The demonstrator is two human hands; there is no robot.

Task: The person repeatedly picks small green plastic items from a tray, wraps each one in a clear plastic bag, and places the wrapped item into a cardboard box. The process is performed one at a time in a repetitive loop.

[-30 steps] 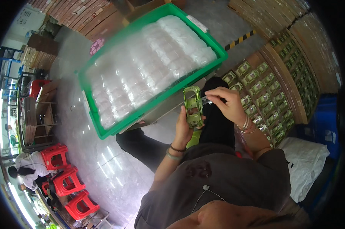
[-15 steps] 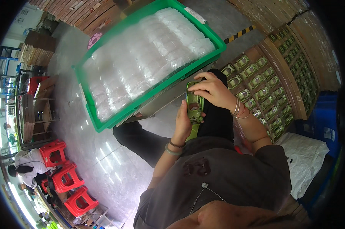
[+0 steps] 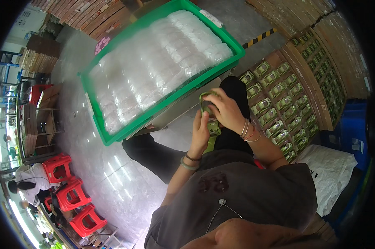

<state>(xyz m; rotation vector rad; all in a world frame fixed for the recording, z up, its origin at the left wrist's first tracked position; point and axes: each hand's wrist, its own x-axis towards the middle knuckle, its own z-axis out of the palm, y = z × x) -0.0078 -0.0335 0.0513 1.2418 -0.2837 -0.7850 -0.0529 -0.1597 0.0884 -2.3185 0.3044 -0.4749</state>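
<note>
Over my lap, my left hand [image 3: 200, 133] grips the near part of a green toy car body shell [image 3: 213, 128], with its thumb along the side. My right hand [image 3: 226, 109] has its fingers curled over the far end of the shell and touches it there. What the right fingertips press or pinch is hidden behind the hand. To the right lie rows of similar green toy car shells [image 3: 284, 103] in a shallow brown tray [image 3: 307, 79].
Ahead stands a large green crate [image 3: 176, 96] full of clear-wrapped white bundles. Red stools [image 3: 73, 194] and a seated person [image 3: 32, 178] are at the left. A white sack [image 3: 330, 174] and a blue bin [image 3: 351, 133] stand at the right, beside stacked brown boards [image 3: 341, 54].
My right hand has come nearer and lower, its fingers now curled over the shell's far end. The shell has tilted, and my left hand has shifted slightly.
</note>
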